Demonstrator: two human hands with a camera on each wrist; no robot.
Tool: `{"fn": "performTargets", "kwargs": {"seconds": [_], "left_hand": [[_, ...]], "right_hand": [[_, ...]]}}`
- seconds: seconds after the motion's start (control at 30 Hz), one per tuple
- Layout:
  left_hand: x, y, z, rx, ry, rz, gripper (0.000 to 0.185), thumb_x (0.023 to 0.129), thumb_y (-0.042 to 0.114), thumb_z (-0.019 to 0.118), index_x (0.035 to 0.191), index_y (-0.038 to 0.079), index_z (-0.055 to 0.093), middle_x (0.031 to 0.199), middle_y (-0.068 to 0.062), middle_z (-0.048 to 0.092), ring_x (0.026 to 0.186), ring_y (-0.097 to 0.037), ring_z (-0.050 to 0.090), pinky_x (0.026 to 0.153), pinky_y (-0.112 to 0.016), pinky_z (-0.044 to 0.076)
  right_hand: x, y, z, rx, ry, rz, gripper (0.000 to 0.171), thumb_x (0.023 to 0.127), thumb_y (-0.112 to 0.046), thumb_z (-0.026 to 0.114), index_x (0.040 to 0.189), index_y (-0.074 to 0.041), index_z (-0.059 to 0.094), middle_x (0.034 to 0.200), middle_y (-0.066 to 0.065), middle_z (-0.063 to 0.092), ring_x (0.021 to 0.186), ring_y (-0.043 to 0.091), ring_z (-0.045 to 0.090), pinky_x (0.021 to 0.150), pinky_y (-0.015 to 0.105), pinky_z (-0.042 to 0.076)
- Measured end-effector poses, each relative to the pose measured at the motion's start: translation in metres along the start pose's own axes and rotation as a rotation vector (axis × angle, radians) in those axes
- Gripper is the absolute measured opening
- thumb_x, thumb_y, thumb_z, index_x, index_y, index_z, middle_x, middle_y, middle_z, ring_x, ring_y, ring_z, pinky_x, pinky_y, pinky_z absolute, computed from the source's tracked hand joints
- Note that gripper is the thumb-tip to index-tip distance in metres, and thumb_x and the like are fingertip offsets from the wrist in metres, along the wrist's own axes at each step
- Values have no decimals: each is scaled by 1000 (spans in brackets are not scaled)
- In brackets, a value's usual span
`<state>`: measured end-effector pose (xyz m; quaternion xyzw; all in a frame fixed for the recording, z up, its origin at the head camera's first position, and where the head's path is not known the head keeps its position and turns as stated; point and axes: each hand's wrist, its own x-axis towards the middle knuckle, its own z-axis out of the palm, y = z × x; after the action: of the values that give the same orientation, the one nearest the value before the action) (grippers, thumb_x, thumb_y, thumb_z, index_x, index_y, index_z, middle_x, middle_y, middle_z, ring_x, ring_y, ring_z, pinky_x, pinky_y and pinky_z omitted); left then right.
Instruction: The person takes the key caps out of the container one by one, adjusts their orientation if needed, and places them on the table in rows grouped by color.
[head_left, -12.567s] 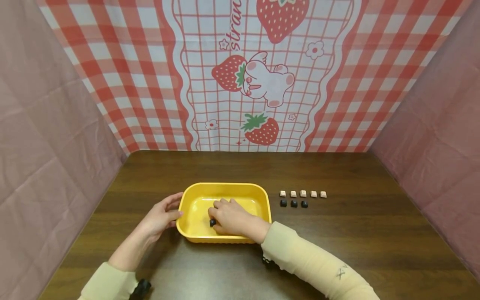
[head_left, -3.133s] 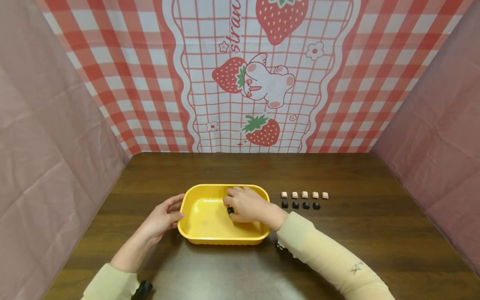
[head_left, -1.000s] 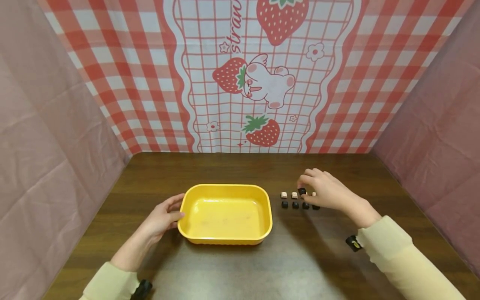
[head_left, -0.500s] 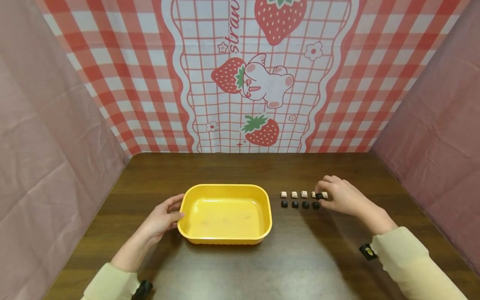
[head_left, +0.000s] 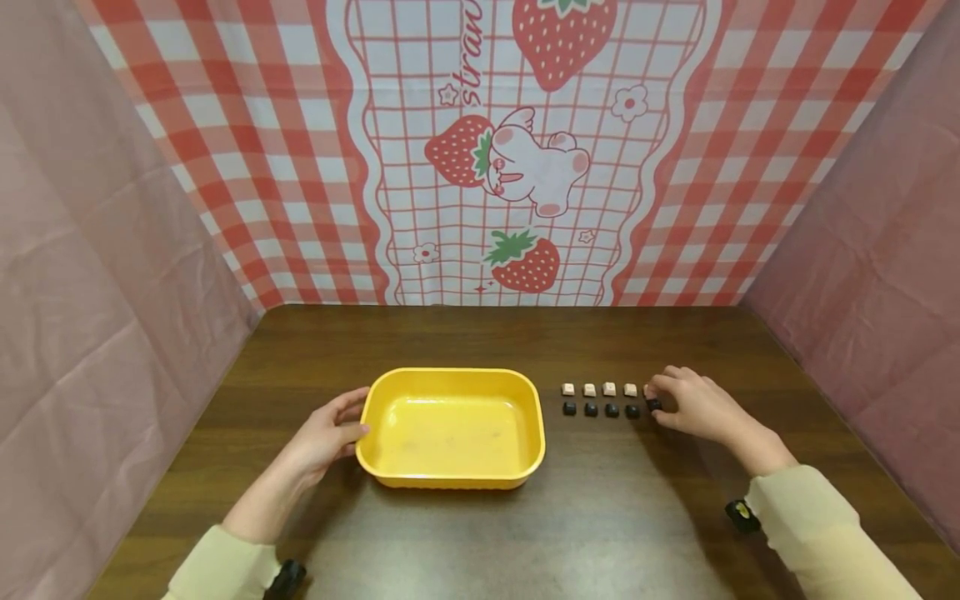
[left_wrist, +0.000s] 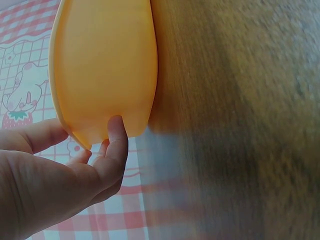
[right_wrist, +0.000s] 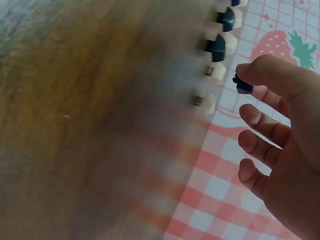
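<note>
My left hand (head_left: 318,437) holds the left end of a yellow plastic tub (head_left: 450,482), thumb at the rim and fingers along the outer wall. In the left wrist view the tub's wall (left_wrist: 105,65) stands at those fingertips. Between thumb and index finger my right hand (head_left: 693,404) pinches a black keycap (head_left: 654,404), at the right end of a row of several black keycaps (head_left: 612,410). Behind that row lie white keycaps (head_left: 589,389), the last partly hidden by the fingers. The right wrist view shows the pinched keycap (right_wrist: 243,84) with the other fingers loosely bent.
The tub stands left of the two keycap rows on a dark wooden table (head_left: 465,542). A red checked strawberry cloth (head_left: 300,167) hangs behind the table, and pink fabric (head_left: 97,292) walls both sides. Black wrist devices (head_left: 742,515) sit below the sleeves.
From the tub, my right hand has carried a black keycap rightward, past the white row, down to the black row's right end. That row gained one keycap since the earliest frame. My left hand stays put.
</note>
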<state>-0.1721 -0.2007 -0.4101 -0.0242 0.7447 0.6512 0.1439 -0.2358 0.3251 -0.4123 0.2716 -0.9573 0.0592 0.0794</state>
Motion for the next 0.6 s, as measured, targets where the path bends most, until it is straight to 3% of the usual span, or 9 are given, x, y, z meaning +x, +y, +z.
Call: {"fn": "performTargets", "kwargs": {"seconds": [0.6], "left_hand": [[1, -1, -2, -16, -4, 1, 60, 92, -4, 50, 146, 0, 25, 142, -30, 34, 100, -22, 58, 75, -32, 53]], "right_hand": [[-2, 10, 19, 49, -49, 44, 23, 70, -12, 78, 86, -15, 62, 84, -1, 55, 69, 14, 49, 54, 33, 40]]}}
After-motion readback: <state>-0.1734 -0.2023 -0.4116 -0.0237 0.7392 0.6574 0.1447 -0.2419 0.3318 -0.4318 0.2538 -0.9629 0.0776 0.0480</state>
